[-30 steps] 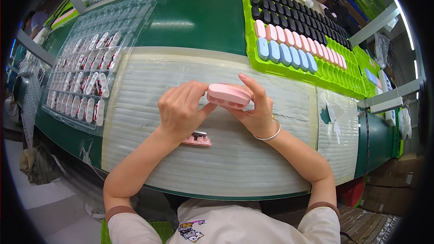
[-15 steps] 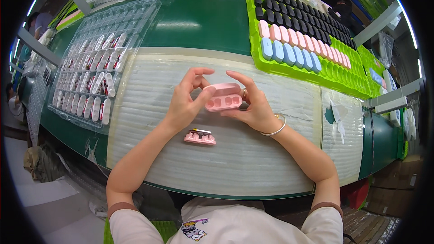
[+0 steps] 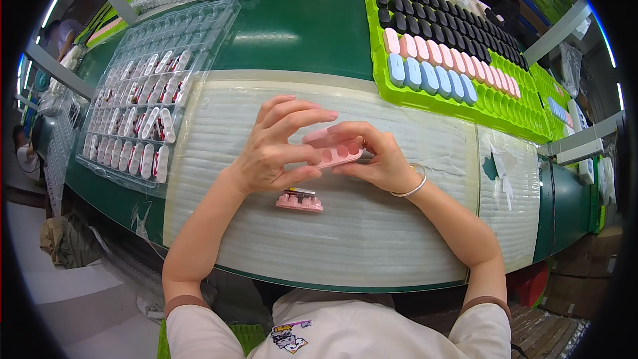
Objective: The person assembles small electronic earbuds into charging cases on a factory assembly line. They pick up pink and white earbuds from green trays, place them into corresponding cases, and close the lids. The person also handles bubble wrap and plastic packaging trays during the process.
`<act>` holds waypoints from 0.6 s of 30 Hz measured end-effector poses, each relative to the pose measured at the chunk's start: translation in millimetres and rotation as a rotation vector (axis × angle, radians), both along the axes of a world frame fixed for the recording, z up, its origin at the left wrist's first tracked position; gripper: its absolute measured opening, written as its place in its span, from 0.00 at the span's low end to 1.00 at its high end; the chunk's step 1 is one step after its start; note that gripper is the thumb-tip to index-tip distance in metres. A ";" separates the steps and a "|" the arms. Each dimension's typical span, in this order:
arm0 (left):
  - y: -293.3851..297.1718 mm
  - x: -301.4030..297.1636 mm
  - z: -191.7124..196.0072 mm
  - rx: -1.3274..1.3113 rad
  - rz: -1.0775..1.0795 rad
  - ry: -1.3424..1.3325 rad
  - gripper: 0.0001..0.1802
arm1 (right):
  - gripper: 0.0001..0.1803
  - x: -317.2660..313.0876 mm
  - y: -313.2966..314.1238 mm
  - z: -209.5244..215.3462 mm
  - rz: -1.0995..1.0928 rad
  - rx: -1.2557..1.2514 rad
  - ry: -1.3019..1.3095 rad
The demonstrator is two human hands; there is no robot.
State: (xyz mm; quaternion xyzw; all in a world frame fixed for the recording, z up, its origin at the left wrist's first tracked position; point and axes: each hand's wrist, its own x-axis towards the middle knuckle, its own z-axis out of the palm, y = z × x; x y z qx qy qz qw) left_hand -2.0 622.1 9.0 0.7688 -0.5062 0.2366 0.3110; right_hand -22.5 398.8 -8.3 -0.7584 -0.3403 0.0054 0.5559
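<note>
A small, open, pink plastic case with round hollows is held above the table, its long axis running left to right, right end slightly higher. The right hand grips its right end; the left hand, fingers spread, is at its left end, contact unclear.

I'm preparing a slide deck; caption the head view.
Right hand holding an open, rounded pink plastic case above a pale ribbed sheet.
</note>
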 end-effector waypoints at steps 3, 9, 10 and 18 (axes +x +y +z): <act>0.8 1.9 2.9 0.112 -0.023 -0.083 0.13 | 0.30 -0.1 0.1 1.5 0.018 -0.048 -0.014; 0.6 6.4 -14.5 -0.158 0.014 0.166 0.17 | 0.32 3.7 0.9 -6.6 -0.057 0.051 0.135; 2.7 8.4 -19.1 -0.320 0.009 0.273 0.19 | 0.32 4.2 1.1 -5.6 -0.059 0.045 0.138; -9.1 -0.7 -23.7 -0.215 0.111 0.675 0.42 | 0.38 6.8 -0.5 1.3 -0.007 0.206 0.458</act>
